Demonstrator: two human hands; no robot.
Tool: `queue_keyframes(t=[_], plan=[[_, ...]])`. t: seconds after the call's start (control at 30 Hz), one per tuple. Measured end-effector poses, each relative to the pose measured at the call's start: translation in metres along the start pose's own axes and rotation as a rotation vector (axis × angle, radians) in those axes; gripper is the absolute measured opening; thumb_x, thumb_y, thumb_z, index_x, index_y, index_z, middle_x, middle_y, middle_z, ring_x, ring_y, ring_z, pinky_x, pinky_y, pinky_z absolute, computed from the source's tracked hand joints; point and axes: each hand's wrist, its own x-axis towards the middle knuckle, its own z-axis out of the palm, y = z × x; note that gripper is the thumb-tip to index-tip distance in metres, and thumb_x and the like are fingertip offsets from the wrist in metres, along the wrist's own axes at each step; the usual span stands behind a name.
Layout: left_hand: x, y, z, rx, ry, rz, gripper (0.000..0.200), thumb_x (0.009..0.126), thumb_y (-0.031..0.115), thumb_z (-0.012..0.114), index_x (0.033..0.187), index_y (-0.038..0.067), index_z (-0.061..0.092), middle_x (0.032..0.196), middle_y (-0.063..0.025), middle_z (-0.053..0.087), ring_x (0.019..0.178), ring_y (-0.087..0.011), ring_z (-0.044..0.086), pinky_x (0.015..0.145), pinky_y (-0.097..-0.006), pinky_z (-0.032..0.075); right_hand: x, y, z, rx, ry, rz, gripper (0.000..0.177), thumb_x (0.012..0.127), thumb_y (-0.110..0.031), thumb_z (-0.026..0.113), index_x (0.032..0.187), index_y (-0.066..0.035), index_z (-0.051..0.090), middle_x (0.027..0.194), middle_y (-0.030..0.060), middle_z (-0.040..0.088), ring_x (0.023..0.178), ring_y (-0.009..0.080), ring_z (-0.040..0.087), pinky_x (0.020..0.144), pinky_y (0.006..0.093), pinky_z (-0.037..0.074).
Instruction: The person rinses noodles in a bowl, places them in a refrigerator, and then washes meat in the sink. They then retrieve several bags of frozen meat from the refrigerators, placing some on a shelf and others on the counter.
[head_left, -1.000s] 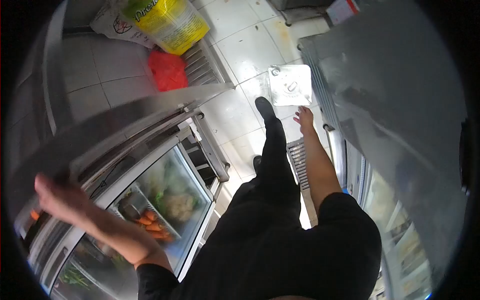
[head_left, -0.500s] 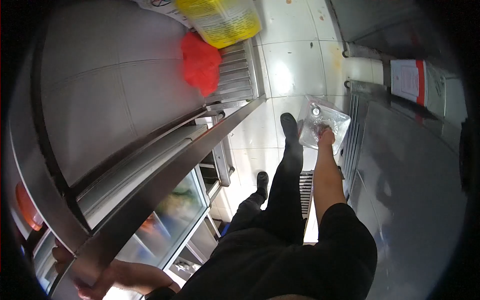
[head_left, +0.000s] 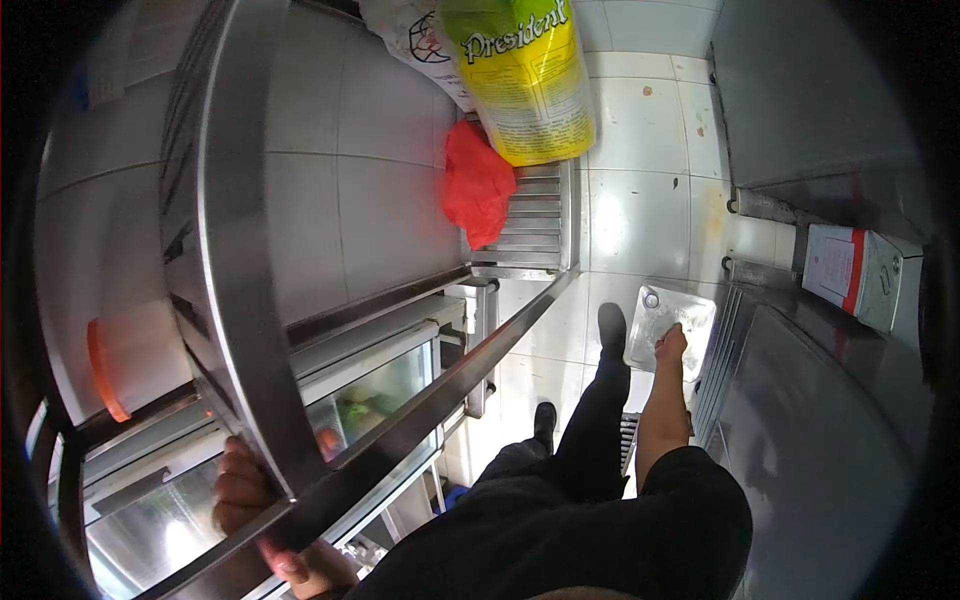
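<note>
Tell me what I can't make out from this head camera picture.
All in the head view:
- Left hand: partly covered by the metal frame.
- Right hand: its fingers on the square tin are too small to read.
- Red bag: contents hidden by the bag itself.
- White bag: cut off by the top edge.
- Food behind the glass: blurred.

Yellow-and-green printed bag (head_left: pixel 525 90) beside plain red bag (head_left: pixel 477 185); white box (head_left: pixel 850 270) with red stripe; black shoes (head_left: pixel 612 328).

the square silver tin (head_left: pixel 688 310) was upright just beside my black shoe (head_left: pixel 612 328), round cap (head_left: pixel 651 299) near one corner.
</note>
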Motion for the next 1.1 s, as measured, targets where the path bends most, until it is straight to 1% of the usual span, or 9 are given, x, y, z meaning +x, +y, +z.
queue_keyframes(t=[0.17,0.2,0.43,0.57,0.67,0.83,0.97,1.03,1.1], plan=[[-0.001,-0.005,-0.002,-0.006,0.009,-0.016,0.052,0.085,0.053,0.058,0.102,0.004,0.051,0.101,-0.0146,0.047,0.103,-0.0307,0.047,0.091,-0.0496,0.04,-0.11,-0.04,0.027,-0.233,-0.139,-0.18,0.022,0.095,-0.035,0.059,0.087,-0.014,0.06,0.071,0.0025,0.049,0.06,0.0166,0.044,0.052,0.0363,0.035],[-0.003,-0.006,-0.002,-0.008,0.013,-0.023,0.053,0.085,0.053,0.058,0.103,0.004,0.051,0.101,-0.0146,0.048,0.103,-0.0306,0.047,0.091,-0.0495,0.04,-0.128,-0.05,0.031,-0.331,-0.296,-0.248,0.038,0.092,-0.025,0.058,0.114,0.006,0.066,0.108,0.0197,0.07,0.095,0.0312,0.065,0.085,0.0411,0.049],[-0.014,-0.009,-0.005,-0.012,0.007,-0.033,0.053,0.086,0.051,0.06,0.105,0.002,0.052,0.104,-0.0149,0.049,0.103,-0.03,0.048,0.092,-0.0487,0.041,-0.295,-0.102,0.124,-0.913,-0.265,-0.822,0.04,0.088,-0.032,0.058,0.096,0.005,0.07,0.102,0.0309,0.069,0.099,0.0489,0.066,0.089,0.0532,0.051],[-0.024,-0.017,-0.01,0.011,0.028,-0.019,0.054,0.086,0.051,0.061,0.106,0.001,0.052,0.105,-0.015,0.051,0.104,-0.0296,0.049,0.092,-0.0483,0.042,-0.347,-0.096,0.184,-1.0,-0.427,-1.02,0.034,0.087,-0.03,0.058,0.094,0.0,0.073,0.094,0.0268,0.07,0.092,0.0447,0.068,0.084,0.0527,0.054],[-0.015,-0.032,-0.012,0.063,0.066,-0.006,0.054,0.086,0.05,0.061,0.107,0.001,0.053,0.106,-0.0151,0.051,0.104,-0.0294,0.05,0.092,-0.0479,0.042,-0.38,-0.094,0.231,-1.186,-0.442,-0.871,0.042,0.09,-0.039,0.06,0.111,-0.005,0.074,0.113,0.0247,0.072,0.11,0.04,0.069,0.097,0.0514,0.053],[-0.011,-0.038,-0.021,0.099,0.081,-0.025,0.054,0.087,0.049,0.063,0.109,0.0,0.053,0.108,-0.0153,0.053,0.104,-0.0289,0.05,0.092,-0.0474,0.043,-0.392,-0.088,0.295,-1.178,-0.587,-0.831,0.04,0.09,-0.037,0.063,0.107,-0.003,0.075,0.113,0.0211,0.073,0.11,0.039,0.069,0.095,0.0473,0.055],[-0.008,-0.038,-0.025,0.082,0.065,-0.025,0.055,0.087,0.048,0.063,0.11,-0.001,0.054,0.109,-0.0154,0.054,0.104,-0.0285,0.051,0.092,-0.0469,0.043,-0.37,-0.027,0.364,-1.267,-0.725,-0.951,0.044,0.085,-0.035,0.062,0.107,0.001,0.075,0.112,0.0264,0.072,0.106,0.0414,0.07,0.096,0.0487,0.054],[-0.008,-0.035,-0.027,0.081,0.05,-0.032,0.055,0.087,0.048,0.064,0.111,-0.002,0.054,0.11,-0.0155,0.054,0.104,-0.0284,0.051,0.092,-0.0467,0.044,-0.396,-0.022,0.364,-1.211,-0.699,-0.792,0.041,0.088,-0.033,0.059,0.106,-0.001,0.076,0.117,0.0251,0.071,0.111,0.0405,0.069,0.096,0.0484,0.054],[-0.008,-0.036,-0.028,0.071,0.048,-0.038,0.055,0.088,0.047,0.064,0.111,-0.002,0.054,0.11,-0.0155,0.055,0.105,-0.0282,0.052,0.093,-0.0465,0.044,-0.375,0.016,0.389,-1.404,-0.822,-0.974,0.036,0.091,-0.03,0.057,0.107,-0.006,0.077,0.118,0.0255,0.07,0.112,0.0407,0.068,0.097,0.048,0.054]])
